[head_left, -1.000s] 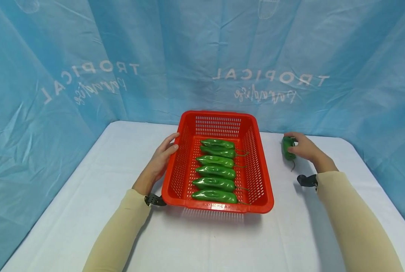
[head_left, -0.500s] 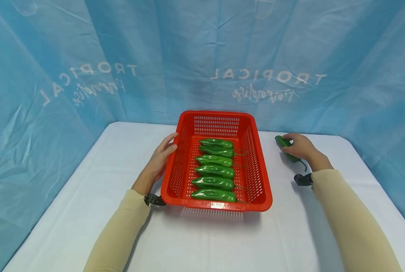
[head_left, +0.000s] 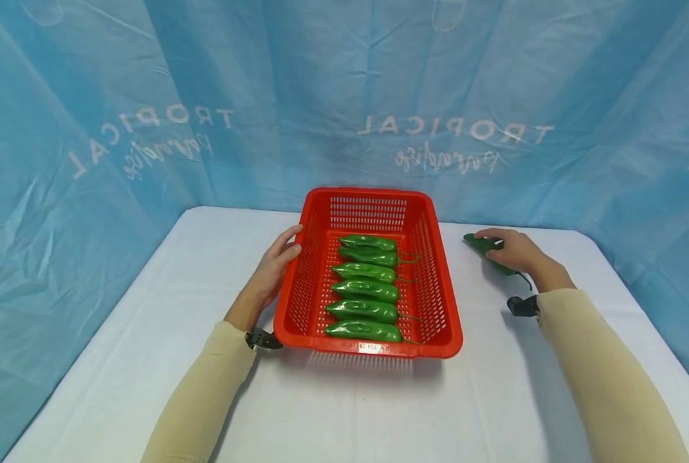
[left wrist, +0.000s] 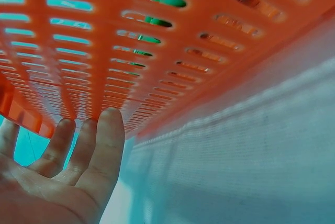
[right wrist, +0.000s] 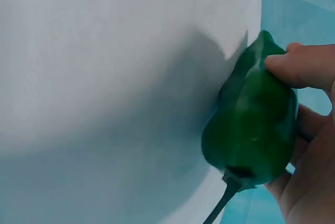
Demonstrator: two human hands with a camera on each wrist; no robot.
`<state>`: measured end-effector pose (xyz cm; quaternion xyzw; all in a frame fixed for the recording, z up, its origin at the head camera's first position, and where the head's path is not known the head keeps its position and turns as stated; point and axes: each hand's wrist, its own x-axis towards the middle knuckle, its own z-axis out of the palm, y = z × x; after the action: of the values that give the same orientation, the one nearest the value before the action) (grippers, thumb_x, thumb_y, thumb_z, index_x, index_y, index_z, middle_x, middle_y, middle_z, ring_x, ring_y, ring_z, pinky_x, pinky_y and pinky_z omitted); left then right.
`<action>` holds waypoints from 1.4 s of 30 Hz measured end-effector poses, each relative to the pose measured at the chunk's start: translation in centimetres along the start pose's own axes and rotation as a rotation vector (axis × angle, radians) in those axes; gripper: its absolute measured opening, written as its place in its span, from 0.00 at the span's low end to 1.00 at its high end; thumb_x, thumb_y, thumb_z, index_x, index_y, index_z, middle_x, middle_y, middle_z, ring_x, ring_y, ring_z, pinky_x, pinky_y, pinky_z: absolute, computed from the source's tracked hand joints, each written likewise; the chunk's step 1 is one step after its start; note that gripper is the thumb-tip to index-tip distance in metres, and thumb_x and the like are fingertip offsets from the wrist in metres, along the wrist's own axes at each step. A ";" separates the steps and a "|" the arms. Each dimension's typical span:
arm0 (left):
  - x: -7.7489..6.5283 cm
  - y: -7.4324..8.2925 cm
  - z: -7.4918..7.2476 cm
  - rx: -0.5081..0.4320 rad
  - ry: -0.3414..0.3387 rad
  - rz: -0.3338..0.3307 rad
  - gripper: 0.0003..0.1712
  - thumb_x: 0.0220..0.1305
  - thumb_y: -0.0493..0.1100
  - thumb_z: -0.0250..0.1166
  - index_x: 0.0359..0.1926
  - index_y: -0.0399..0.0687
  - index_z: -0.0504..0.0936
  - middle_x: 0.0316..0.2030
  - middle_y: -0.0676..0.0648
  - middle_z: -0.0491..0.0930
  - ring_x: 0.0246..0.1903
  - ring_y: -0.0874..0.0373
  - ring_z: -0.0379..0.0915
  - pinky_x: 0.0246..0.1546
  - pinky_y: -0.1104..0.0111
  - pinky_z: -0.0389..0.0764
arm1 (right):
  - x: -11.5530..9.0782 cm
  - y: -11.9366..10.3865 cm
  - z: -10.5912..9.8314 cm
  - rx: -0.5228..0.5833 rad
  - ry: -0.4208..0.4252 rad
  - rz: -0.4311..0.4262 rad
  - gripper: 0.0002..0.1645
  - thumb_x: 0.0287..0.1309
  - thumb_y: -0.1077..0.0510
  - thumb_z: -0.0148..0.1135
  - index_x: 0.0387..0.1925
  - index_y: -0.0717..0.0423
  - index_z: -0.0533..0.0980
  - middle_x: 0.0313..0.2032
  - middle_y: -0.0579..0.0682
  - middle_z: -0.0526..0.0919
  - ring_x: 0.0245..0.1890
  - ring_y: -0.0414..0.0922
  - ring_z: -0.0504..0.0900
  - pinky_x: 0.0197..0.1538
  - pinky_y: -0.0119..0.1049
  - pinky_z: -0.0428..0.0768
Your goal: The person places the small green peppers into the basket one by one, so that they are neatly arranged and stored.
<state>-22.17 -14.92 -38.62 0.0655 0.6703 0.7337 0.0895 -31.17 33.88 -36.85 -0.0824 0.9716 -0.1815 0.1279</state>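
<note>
In the head view my right hand [head_left: 518, 252] holds a long green chili pepper [head_left: 476, 242] at the right side of the table, thumb on one side and fingers on the other. The right wrist view shows the pepper [right wrist: 251, 124] close up, its thin stem pointing down and the thumb pressing near its tip. My left hand [head_left: 271, 267] touches the left outer side of a red plastic basket [head_left: 373, 348]. Up close in the left wrist view, the left fingers [left wrist: 107, 140] lie fairly straight against the slotted wall. Several green chili peppers [head_left: 366, 291] lie in a row inside the basket.
A white cloth [head_left: 483, 392] covers the table. Blue curtains with mirrored lettering [head_left: 350, 96] hang behind the table and along both sides. Black straps with small devices are worn on both wrists.
The chili pepper on the right has turned from nearly upright in the view to slanting, its tip now farther left and its stem farther right. The left hand stays at the basket.
</note>
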 end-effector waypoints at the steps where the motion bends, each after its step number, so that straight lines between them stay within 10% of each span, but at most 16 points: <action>1: 0.0 0.0 0.0 0.000 -0.002 -0.001 0.33 0.74 0.47 0.50 0.76 0.60 0.54 0.70 0.38 0.63 0.56 0.50 0.74 0.48 0.66 0.86 | 0.0 0.1 0.0 0.001 -0.004 0.000 0.31 0.63 0.60 0.54 0.69 0.53 0.67 0.66 0.71 0.66 0.59 0.66 0.70 0.59 0.66 0.73; 42: 0.0 0.0 0.0 0.018 0.006 0.008 0.33 0.74 0.47 0.51 0.76 0.61 0.55 0.69 0.38 0.64 0.58 0.47 0.75 0.49 0.63 0.86 | -0.7 0.9 -0.9 0.070 -0.071 -0.028 0.32 0.64 0.59 0.60 0.68 0.58 0.66 0.69 0.71 0.60 0.60 0.67 0.66 0.61 0.67 0.71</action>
<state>-22.20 -14.96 -38.62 0.0665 0.6768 0.7283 0.0839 -30.89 35.14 -36.21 -0.0979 0.9582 -0.2143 0.1625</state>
